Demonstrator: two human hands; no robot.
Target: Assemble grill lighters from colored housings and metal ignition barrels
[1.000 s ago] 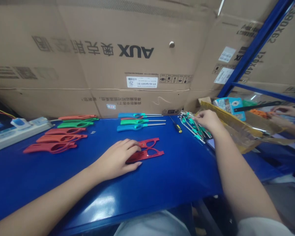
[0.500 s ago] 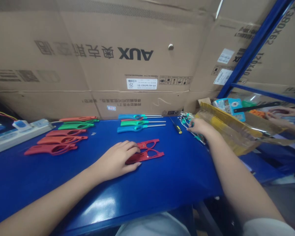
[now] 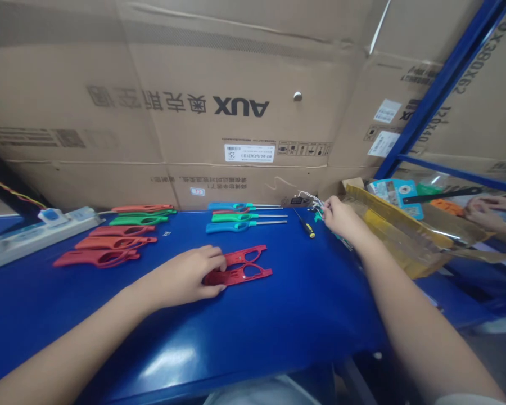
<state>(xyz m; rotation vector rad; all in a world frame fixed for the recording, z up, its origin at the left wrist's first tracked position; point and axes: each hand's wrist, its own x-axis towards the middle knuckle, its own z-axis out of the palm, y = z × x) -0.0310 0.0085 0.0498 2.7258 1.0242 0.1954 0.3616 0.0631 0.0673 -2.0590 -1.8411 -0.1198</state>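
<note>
Left hand (image 3: pixel 185 274) lies flat on two red plastic lighter shells (image 3: pixel 238 273), right hand (image 3: pixel 341 218) pinching wired green parts (image 3: pixel 319 209)!
Left grip stays loose, shells sitting mid-bench, open blue bench (image 3: pixel 303 320) toward the near edge; yellow-handled screwdriver (image 3: pixel 307 228) just left of the right hand, wired parts at the far edge.

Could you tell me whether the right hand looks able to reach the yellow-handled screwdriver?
Probably yes: only blue bench lies between the screwdriver and the right hand, which holds wires.
</note>
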